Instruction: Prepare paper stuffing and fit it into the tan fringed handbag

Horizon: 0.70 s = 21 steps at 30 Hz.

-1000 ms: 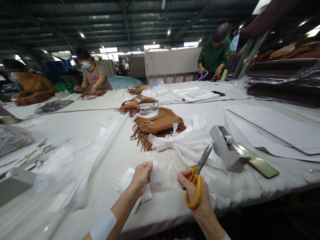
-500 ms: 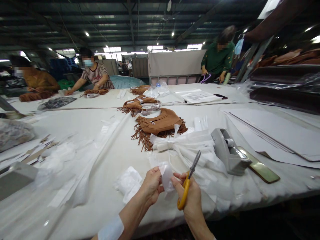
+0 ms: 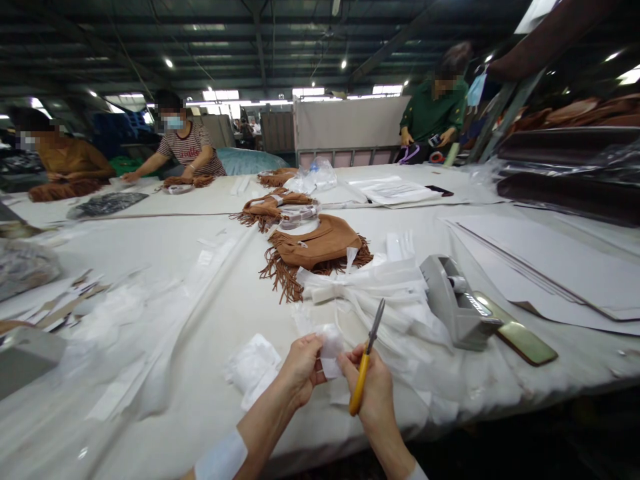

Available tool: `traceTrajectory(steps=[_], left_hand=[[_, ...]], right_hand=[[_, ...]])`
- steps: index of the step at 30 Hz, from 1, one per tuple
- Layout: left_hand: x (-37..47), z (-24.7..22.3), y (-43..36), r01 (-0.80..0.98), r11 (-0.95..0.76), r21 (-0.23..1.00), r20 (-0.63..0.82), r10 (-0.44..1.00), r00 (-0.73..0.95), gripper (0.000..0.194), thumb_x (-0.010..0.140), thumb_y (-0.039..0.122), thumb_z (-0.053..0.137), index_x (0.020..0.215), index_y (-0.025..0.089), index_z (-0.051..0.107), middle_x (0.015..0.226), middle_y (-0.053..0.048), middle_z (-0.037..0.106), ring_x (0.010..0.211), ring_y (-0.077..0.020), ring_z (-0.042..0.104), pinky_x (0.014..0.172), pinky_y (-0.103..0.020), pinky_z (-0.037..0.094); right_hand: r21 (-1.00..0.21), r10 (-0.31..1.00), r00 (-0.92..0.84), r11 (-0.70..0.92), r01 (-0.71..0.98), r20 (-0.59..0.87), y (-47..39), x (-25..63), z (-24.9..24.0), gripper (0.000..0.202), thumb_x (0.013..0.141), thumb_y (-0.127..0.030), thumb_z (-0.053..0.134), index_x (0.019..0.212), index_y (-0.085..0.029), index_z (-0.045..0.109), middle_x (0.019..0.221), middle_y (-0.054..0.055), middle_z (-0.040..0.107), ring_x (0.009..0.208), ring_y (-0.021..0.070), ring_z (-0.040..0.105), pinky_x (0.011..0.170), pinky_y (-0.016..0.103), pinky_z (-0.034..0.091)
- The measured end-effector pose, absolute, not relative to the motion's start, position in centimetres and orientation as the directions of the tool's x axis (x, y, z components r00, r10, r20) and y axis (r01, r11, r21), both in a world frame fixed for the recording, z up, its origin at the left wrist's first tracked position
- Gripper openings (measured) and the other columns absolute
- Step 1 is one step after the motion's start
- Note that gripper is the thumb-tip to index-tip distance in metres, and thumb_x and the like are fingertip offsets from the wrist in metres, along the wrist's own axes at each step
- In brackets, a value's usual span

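Observation:
Near the front of the table, my left hand (image 3: 303, 370) is closed on the left edge of a small white translucent sheet (image 3: 331, 351), paper or thin plastic. My right hand (image 3: 376, 390) holds scissors (image 3: 361, 381) with yellow handles, blades pointing up and away. Its thumb and fingertips also meet the sheet's right edge. A crumpled white wad (image 3: 255, 367) lies left of my left hand. Beyond my hands is a bundle of white strips (image 3: 367, 283), touching a brown fringed bag (image 3: 320, 243).
A grey tape dispenser (image 3: 457, 303) and a greenish phone-like slab (image 3: 523, 337) stand to the right, before white boards (image 3: 550, 267). More fringed bags (image 3: 273, 207) lie farther back. Clear plastic scraps (image 3: 120, 320) cover the left. Co-workers (image 3: 187, 147) work across the table.
The white sheet appears lower and flatter between my hands. My right hand has turned slightly and shifted left with the scissors. Across the table, the person in green now holds a dark object.

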<state>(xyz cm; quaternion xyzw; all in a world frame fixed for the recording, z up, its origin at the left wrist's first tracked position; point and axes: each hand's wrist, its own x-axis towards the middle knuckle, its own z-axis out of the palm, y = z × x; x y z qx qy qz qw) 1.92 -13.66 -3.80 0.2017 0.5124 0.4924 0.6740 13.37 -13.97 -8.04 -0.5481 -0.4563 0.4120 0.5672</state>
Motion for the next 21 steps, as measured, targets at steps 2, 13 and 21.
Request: traceTrajectory(steps=[2,13,21], left_hand=[[1.7,-3.8,-13.6,-0.44,0.45,0.777,-0.494,0.869,0.016,0.014,0.075,0.029,0.063,0.077,0.018,0.055,0.064,0.0,0.062,0.05,-0.0118,0.055,0.054,-0.025,0.046],[1.7,-3.4,-15.2,-0.493,0.341,0.8,-0.325,0.938,0.122,0.055,0.063,0.066,0.072,0.084,0.016,0.064,0.071,-0.005,0.066,0.064,-0.015,0.06,0.063,-0.024,0.044],[2.8,-3.0,-16.2,-0.421,0.159,0.893,-0.202,0.977,-0.06,0.051,0.064,0.063,0.073,0.073,0.015,0.06,0.063,0.001,0.057,0.057,-0.0094,0.048,0.056,-0.02,0.035]], right_hand=[[-0.996,0.97,0.23,0.071,0.05,0.081,-14.1,13.4,-7.9,0.042,0.057,-0.052,0.075,0.072,-0.022,0.051,0.058,-0.003,0.059,0.052,0.0165,0.056,0.053,0.028,0.046],[-0.994,0.956,0.285,0.042,0.102,0.07,-14.2,13.4,-7.2,0.038,0.059,-0.049,0.073,0.074,-0.022,0.052,0.061,-0.001,0.062,0.057,0.0186,0.06,0.06,0.031,0.048],[-0.999,0.947,0.32,0.029,0.035,0.038,-14.5,12.1,-7.7,0.032,0.06,-0.043,0.069,0.073,-0.023,0.048,0.058,-0.003,0.06,0.054,0.0182,0.059,0.057,0.031,0.048]])
